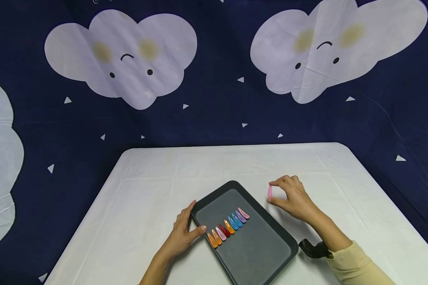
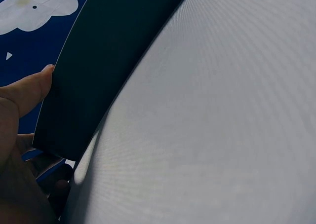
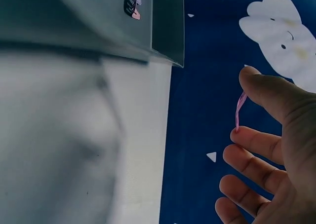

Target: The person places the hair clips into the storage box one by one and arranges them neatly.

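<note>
A dark grey tray [image 1: 256, 253] lies at a slant on the white table. Across it runs a slanting row of several snap hair clips [image 1: 230, 226] in orange, pink, red, blue and purple. My left hand [image 1: 182, 231] grips the tray's left rim, thumb at the edge; in the left wrist view its fingers reach to the tray's underside [image 2: 98, 71]. Above the table, right of the tray, my right hand [image 1: 293, 198] pinches a pink hair clip [image 1: 270, 191] by its two ends between thumb and forefinger. The right wrist view shows the clip [image 3: 240, 110] edge-on, other fingers spread.
A white cloth covers the table [image 1: 157, 174], its far corners rounded. Behind hangs a dark blue cloth [image 1: 214, 122] printed with white clouds and small triangles. A black wrist strap [image 1: 314, 250] on the right arm sits close to the tray's right corner.
</note>
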Available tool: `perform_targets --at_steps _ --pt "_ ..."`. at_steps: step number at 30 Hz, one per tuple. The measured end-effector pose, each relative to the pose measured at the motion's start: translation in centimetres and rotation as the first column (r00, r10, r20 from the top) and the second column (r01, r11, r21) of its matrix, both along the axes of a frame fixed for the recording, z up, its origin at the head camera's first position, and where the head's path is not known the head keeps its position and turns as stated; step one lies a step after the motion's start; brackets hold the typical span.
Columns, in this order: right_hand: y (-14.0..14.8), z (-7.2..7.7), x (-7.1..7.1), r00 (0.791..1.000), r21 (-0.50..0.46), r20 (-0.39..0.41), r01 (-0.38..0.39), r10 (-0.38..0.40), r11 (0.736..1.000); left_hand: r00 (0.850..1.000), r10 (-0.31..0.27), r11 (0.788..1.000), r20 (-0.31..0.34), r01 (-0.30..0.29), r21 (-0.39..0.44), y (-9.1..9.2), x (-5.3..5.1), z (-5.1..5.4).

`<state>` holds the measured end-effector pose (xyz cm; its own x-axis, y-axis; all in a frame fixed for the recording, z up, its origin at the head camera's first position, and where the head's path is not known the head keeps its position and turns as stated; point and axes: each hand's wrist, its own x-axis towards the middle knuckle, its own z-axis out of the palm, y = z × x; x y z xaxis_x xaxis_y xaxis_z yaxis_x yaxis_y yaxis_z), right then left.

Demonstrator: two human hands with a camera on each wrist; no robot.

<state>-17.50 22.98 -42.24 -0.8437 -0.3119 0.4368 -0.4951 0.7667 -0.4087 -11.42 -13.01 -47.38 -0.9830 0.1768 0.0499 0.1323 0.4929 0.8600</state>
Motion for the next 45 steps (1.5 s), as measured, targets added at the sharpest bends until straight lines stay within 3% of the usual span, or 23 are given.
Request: perform_targets --at_steps 13,27,45 --pt "-1.1 0.8 0.4 0.997 0.015 -0.053 -0.064 0.065 0.998 1.000 0.004 1.000 -0.015 -0.004 -0.013 -0.1 0.0 -0.3" --pt "-2.6 1.3 0.2 0.994 0.039 -0.012 -0.104 0.104 0.994 1.000 0.000 1.000 -0.008 0.000 -0.015 -0.1 -0.1 -0.3" --pt "-3.6 0.2 -0.8 0.977 0.082 -0.033 -0.207 0.210 0.975 1.000 0.006 1.000 0.003 -0.006 -0.012 0.0 0.0 -0.1"
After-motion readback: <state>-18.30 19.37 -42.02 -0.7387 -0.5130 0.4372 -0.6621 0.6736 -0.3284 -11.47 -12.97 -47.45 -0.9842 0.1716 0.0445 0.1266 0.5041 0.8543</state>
